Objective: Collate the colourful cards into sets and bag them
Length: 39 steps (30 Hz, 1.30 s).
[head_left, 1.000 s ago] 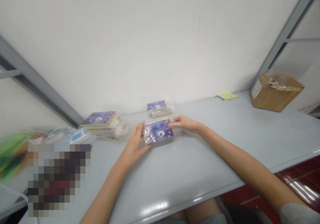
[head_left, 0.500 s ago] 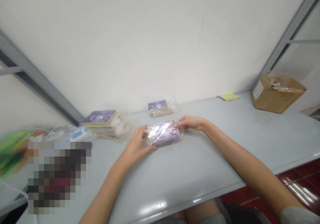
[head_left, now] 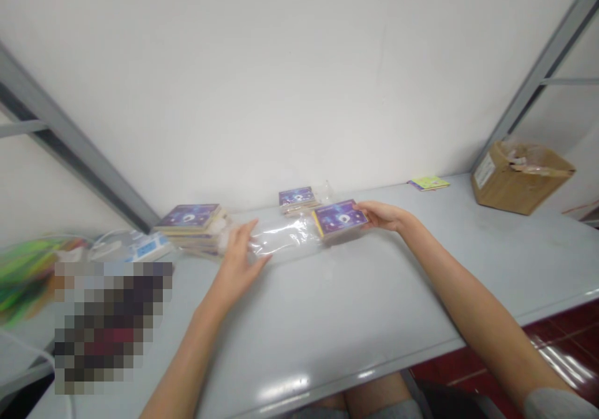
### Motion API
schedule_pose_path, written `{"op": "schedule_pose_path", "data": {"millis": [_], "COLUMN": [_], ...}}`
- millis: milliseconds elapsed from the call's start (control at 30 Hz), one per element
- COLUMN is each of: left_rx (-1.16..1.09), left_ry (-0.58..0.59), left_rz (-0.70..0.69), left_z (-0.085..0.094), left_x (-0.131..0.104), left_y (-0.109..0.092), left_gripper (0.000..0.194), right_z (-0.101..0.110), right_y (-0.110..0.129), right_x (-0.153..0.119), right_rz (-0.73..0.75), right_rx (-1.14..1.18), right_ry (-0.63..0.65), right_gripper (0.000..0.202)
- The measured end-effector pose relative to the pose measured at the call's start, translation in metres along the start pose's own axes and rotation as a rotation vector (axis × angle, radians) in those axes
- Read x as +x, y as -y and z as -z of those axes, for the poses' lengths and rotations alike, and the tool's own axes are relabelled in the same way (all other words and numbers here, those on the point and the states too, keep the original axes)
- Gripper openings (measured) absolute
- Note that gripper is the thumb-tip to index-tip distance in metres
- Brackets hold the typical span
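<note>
My right hand [head_left: 380, 215] grips the right end of a deck of cards or small booklets [head_left: 340, 218], with a purple-blue cover bearing a white moon shape. The deck's left edge sits at the mouth of a clear plastic bag [head_left: 283, 238], which lies flat and looks otherwise unfilled. My left hand [head_left: 241, 253] is on the bag's left end, fingers and thumb curved around it. Left of that hand, near the wall, is a taller stack of similar purple-covered decks [head_left: 191, 217]. Just behind the bag lies another bagged deck [head_left: 298, 198].
A cardboard box [head_left: 519, 178] with plastic inside stands at the far right of the grey table [head_left: 355, 319]. A yellow-green booklet [head_left: 428, 183] lies against the wall [head_left: 299, 82]. At left are a power strip [head_left: 147, 246], a bright green-orange bundle [head_left: 32, 275] and a pixelated dark object [head_left: 112, 325].
The deck has slid out of the plastic bag to the right in my right hand. My left hand has moved left with the bag, now stretched flat.
</note>
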<state>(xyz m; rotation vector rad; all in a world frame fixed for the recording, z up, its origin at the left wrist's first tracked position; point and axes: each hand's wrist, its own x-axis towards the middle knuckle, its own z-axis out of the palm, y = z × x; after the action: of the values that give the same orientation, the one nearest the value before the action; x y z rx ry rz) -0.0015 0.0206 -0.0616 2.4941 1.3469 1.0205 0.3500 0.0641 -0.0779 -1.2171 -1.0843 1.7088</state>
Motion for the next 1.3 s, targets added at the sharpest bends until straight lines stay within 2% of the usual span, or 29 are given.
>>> {"op": "schedule_pose_path", "data": {"millis": [133,233,333,400,500,600,700,800,933,1100,1200,1300], "left_rx": [0.024,0.008,-0.048,-0.073,-0.121,-0.142,-0.113,-0.075,-0.060,-0.016,0.000,-0.020], "left_ry": [-0.118,-0.219,-0.308,-0.325,-0.277,-0.162,-0.056,-0.002,0.011,0.009,0.016,0.044], "left_rz": [0.003,0.032,0.079,0.102,0.127,0.173,0.208,0.221,0.234,0.241,0.212,0.148], "left_z": [0.002,0.003,0.003,0.001,-0.005,-0.013,-0.020,-0.022,-0.020,-0.019,-0.020,-0.021], "left_x": [0.000,0.001,0.001,0.000,-0.001,-0.004,-0.007,-0.009,-0.009,-0.009,-0.010,-0.009], "left_y": [-0.002,-0.004,-0.007,-0.009,-0.012,-0.015,-0.017,-0.020,-0.023,-0.023,-0.020,-0.019], "left_gripper": [0.063,0.066,0.067,0.067,0.066,0.064,0.062,0.060,0.060,0.061,0.061,0.062], "right_z": [0.014,0.016,0.002,-0.017,-0.057,-0.095,-0.118,-0.123,-0.119,-0.117,-0.114,-0.109], "right_y": [0.002,0.004,0.004,0.002,-0.008,-0.020,-0.029,-0.035,-0.039,-0.028,-0.016,-0.009], "right_x": [-0.003,-0.004,-0.003,-0.001,0.001,-0.001,-0.005,-0.007,-0.007,-0.017,-0.024,-0.026], "right_rz": [0.039,0.051,0.044,0.030,0.017,0.009,0.007,0.022,0.074,0.105,0.140,0.219], "right_rx": [0.034,0.019,0.005,0.002,-0.002,-0.010,-0.020,-0.102,-0.392,-0.584,-0.597,-0.418], "right_ry": [-0.052,-0.076,-0.074,-0.028,0.076,0.125,0.124,0.090,0.065,0.039,-0.015,-0.013], "right_gripper": [0.011,0.013,0.014,0.015,0.015,0.019,0.024,0.028,0.041,0.051,0.047,0.043]}}
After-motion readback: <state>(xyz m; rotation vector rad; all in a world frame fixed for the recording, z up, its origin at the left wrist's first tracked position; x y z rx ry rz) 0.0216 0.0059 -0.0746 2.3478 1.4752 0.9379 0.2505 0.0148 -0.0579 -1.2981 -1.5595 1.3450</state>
